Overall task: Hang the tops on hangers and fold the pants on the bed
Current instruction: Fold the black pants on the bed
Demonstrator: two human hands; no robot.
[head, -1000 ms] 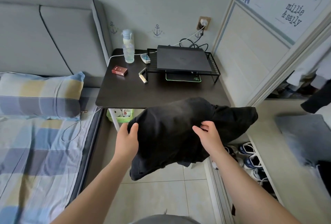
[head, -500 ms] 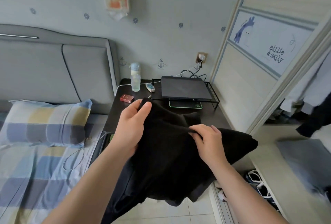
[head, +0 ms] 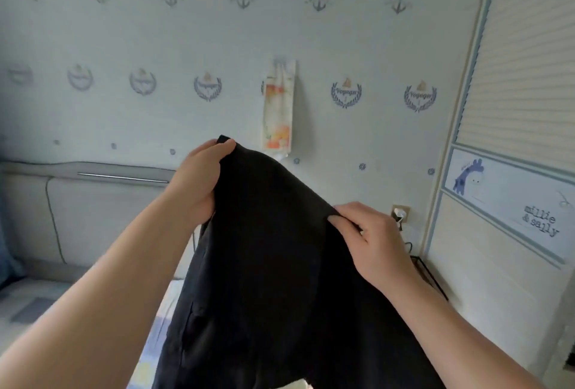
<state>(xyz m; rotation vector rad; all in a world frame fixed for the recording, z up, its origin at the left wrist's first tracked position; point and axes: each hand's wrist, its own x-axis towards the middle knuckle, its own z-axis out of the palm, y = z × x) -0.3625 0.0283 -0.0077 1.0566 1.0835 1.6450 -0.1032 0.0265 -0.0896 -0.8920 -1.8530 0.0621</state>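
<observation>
You raised both hands and the black garment [head: 273, 264] well up since half a second before, and your head tipped up with them. The dark bench dropped out of sight behind the cloth, and the anchor-patterned wall filled the view. Only a corner of the wire rack [head: 431, 280] and the wall socket [head: 400, 213] showed beside your right wrist.

Your left hand [head: 200, 182] had gone higher than the right and gripped the top edge of the cloth in a closed fist, with a corner poking out above the fingers. Your right hand [head: 371, 241] sat lower, pinching the same edge between thumb and curled fingers. The edge ran taut and slanted between the two hands. The rest hung free in the air in front of the headboard [head: 93, 202], resting on nothing, and its lower end ran out of the bottom of the frame. The bed [head: 28, 307] lay down at the left, blurred.

A slit like a pocket opening showed on the left side of the cloth, so I judged it to be pants held by the waistband, though the legs were not in view. If so, the lift served to shake them out to full length, and laying them on the bed and folding them were not yet begun.
</observation>
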